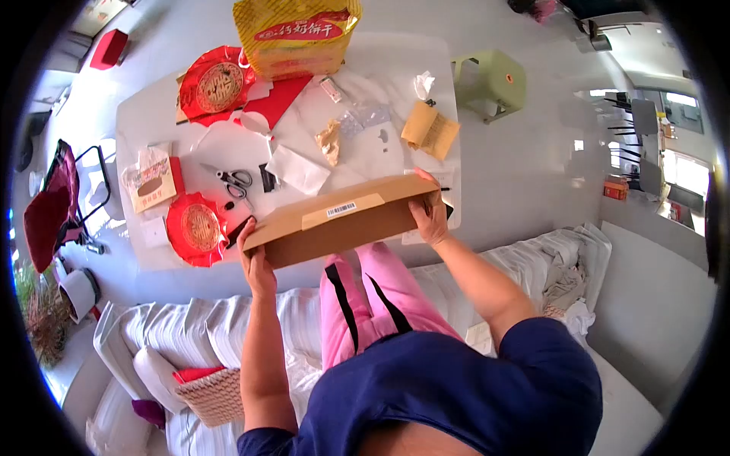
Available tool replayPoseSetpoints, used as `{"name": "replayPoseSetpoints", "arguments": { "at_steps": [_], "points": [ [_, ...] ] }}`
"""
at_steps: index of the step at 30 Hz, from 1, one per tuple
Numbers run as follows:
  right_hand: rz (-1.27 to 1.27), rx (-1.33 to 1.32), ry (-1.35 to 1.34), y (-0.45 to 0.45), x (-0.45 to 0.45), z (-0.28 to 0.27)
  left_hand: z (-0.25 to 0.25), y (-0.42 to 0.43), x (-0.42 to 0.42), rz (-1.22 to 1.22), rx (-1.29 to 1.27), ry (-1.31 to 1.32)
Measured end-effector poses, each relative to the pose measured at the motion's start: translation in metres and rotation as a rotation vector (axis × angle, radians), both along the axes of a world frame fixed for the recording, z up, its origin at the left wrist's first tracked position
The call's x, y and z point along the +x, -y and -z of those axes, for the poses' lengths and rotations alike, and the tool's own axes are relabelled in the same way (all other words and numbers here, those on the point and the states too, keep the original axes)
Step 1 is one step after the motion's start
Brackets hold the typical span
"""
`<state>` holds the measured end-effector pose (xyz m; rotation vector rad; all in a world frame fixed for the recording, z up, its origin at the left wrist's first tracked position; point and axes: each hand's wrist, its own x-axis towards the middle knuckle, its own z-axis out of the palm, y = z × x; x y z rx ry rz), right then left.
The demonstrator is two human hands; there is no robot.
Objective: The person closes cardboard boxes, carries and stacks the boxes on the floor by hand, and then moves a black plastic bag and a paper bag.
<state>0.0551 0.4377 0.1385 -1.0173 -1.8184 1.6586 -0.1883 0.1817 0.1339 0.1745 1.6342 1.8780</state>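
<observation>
A long, flat brown cardboard box (319,242) is held over the table's near edge, above the lap. A barcode label (341,209) is stuck to a strip on its side. My left hand (257,262) grips the box's left end, while my right hand (431,216) has hold of the right end with the thumb on the side facing me. Beyond the left hand lie grey-handled scissors (236,179) and a red plate (199,229) with a gold pattern. A white sheet of paper (298,169) rests just past the box.
On the marble-look table (160,102) stand a yellow biscuit bag (298,38), another red plate (219,85) and a tissue box (152,182). Crumpled brown paper (328,142) and a padded envelope (430,131) lie there too. A green stool (490,82) and a covered sofa (502,262) are nearby.
</observation>
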Motion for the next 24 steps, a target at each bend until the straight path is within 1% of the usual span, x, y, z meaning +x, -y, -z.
{"name": "replayPoseSetpoints", "arguments": {
  "at_steps": [1,2,3,5,6,7,8,10,11,12,13,14,15,16,18,19,20,21,22,23,24],
  "points": [
    [-0.001,0.146,0.039,-0.003,-0.002,0.005,-0.001,-0.003,-0.005,0.006,0.013,-0.007],
    [0.008,0.129,-0.009,-0.004,-0.003,0.011,-0.001,-0.004,-0.008,0.034,0.037,-0.024],
    [0.023,0.131,-0.004,-0.006,-0.001,0.014,0.004,-0.002,-0.009,0.067,0.056,-0.032],
    [-0.006,0.014,-0.052,-0.009,0.003,0.013,0.013,0.003,-0.011,0.094,0.011,-0.073],
    [0.011,-0.008,-0.103,-0.007,0.002,0.012,0.014,0.006,-0.01,0.123,-0.047,-0.167],
    [0.018,-0.004,-0.1,-0.008,0.001,0.014,0.016,0.009,-0.008,0.152,-0.105,-0.261],
    [0.041,-0.021,-0.089,-0.007,0.002,0.015,0.017,0.012,-0.003,0.162,-0.105,-0.254],
    [0.075,-0.039,-0.07,-0.002,0.007,0.023,0.021,0.012,0.008,0.128,-0.223,-0.534],
    [0.093,0.035,-0.092,-0.003,0.005,0.028,0.027,0.012,0.011,0.137,-0.221,-0.53],
    [0.111,0.111,-0.114,-0.003,0.004,0.031,0.032,0.01,0.014,0.05,-0.177,-0.473],
    [0.118,0.115,-0.112,-0.004,0.003,0.032,0.034,0.008,0.015,-0.039,-0.133,-0.416],
    [0.121,0.113,-0.134,-0.005,0.001,0.032,0.035,0.005,0.014,-0.019,-0.137,-0.477],
    [0.123,0.111,-0.157,-0.006,0.0,0.03,0.037,0.007,0.014,-0.017,-0.133,-0.479],
    [0.108,0.121,-0.112,-0.006,0.0,0.025,0.038,0.01,0.012,0.003,-0.174,-0.521],
    [0.085,0.172,-0.14,-0.003,0.005,0.026,0.038,0.011,0.009,0.039,-0.241,-0.606],
    [0.056,0.215,-0.157,-0.001,0.009,0.028,0.034,0.006,0.014,0.037,-0.182,-0.64],
    [0.019,0.304,-0.144,0.0,0.015,0.03,0.034,0.007,0.016,0.042,-0.16,-0.619],
    [0.024,0.312,-0.151,0.0,0.016,0.032,0.033,0.01,0.017,0.048,-0.139,-0.6],
    [0.047,0.3,-0.223,0.001,0.016,0.035,0.034,0.01,0.017,0.028,-0.14,-0.552],
    [0.072,0.286,-0.293,0.002,0.016,0.039,0.039,0.009,0.015,0.033,-0.136,-0.557],
    [0.082,0.348,-0.299,-0.002,0.013,0.04,0.038,0.002,0.011,0.048,-0.034,-0.584]
  ]
}}
